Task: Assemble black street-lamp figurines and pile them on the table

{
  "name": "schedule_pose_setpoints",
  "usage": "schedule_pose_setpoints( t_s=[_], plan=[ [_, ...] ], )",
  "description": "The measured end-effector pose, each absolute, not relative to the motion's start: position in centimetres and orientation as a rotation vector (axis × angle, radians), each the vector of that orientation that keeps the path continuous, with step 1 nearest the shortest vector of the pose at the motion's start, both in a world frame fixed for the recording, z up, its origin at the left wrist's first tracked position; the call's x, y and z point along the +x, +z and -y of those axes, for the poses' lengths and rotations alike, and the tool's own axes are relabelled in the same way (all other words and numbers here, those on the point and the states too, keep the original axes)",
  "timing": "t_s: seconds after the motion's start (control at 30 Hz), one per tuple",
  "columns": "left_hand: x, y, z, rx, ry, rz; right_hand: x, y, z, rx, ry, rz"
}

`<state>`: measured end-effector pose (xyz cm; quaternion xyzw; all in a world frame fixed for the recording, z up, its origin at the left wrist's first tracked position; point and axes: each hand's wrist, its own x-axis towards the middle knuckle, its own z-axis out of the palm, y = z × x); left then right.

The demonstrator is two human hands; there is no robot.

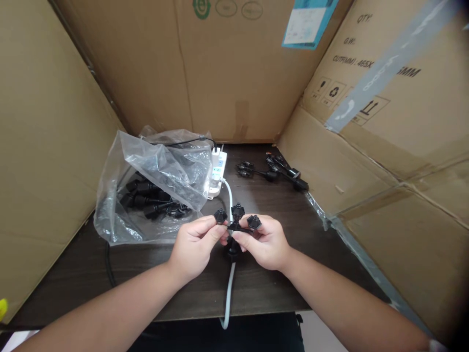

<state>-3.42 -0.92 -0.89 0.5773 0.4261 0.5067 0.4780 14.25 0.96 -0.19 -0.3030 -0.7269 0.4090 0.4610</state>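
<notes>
Pinching three-headed black fixture (236,227) near outer heads (254,223), thumb-to-finger in left hand (193,245) and right hand (266,244), above dark table (264,293) near plastic bag (172,171); seemingly adjusting heads, next probably calling for steady, light pressure

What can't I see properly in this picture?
All in the head view:
Bagged black pieces: wrinkled clear bag hides how many.
Held black piece: left hand and right hand cover parts.
Yellow thing: cut off by the left edge.
Printed size on the right box: tape covers its middle.
</notes>
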Motion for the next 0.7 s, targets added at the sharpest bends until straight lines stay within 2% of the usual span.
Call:
schedule_pose_setpoints(
  t_s=[0.17, 0.5, 0.7],
  plan=[
    [-3.5, -0.8, 1.0, 1.391, 1.222, -1.052, 14.1, -0.3, -0.9, -0.766, 1.06, 1.756],
    [-3.7, -2.0, 0.8, 1.277, 1.22, -0.996, 14.1, -0.6, -1.3, -0.715, 1.387, 1.53],
    [-3.8, -2.4, 0.8, 1.273, 1.182, -0.999, 14.5, -0.3, -1.5, -0.817, 1.385, 1.481]
  ],
)
